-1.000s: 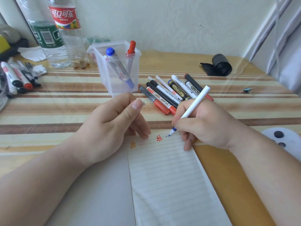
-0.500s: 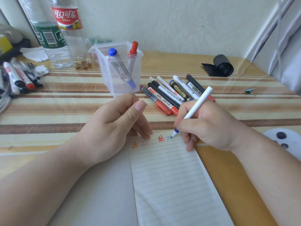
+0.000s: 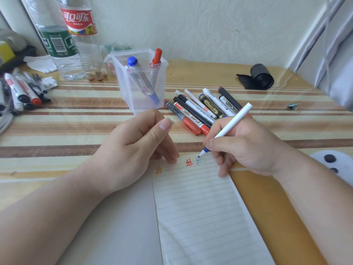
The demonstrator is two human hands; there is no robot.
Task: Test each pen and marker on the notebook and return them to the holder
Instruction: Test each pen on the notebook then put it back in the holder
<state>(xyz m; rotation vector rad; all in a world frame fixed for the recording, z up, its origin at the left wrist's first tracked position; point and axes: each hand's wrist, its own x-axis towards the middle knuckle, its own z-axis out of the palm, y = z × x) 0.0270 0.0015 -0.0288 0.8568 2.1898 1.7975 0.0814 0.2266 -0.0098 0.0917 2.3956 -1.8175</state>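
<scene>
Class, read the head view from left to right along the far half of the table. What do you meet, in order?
Heap of markers, green-label bottle, red-label bottle, clear holder, row of markers, black roll, binder clip.

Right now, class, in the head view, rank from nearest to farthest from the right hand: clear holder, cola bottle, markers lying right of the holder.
1. Markers, just behind the right hand.
2. Clear holder, back left.
3. Cola bottle, far back left.
</scene>
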